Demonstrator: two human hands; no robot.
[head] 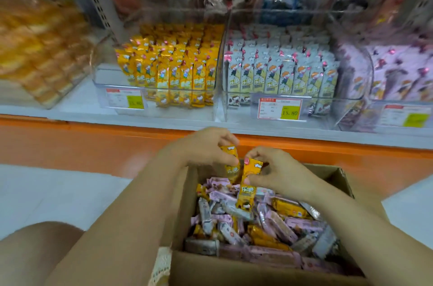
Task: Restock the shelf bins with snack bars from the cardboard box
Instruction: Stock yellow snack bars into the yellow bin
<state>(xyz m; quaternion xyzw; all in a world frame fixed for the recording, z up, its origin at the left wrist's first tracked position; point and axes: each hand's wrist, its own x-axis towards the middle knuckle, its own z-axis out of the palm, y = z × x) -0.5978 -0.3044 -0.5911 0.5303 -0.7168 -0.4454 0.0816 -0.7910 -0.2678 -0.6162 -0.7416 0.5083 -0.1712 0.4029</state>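
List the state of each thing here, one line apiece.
left hand, pinches a yellow snack bar
right hand, holds a second yellow bar upright
cardboard box, open, heaped with mixed bars
yellow-bar bin, stocked, gap at its left end
white-bar bin, front row full
pink-bar bin, stocked, blurred

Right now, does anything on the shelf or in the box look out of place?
Slightly: the leftmost yellow bars in the clear bin lean sideways, unlike the upright rows beside them. Nothing looks spilled or damaged.
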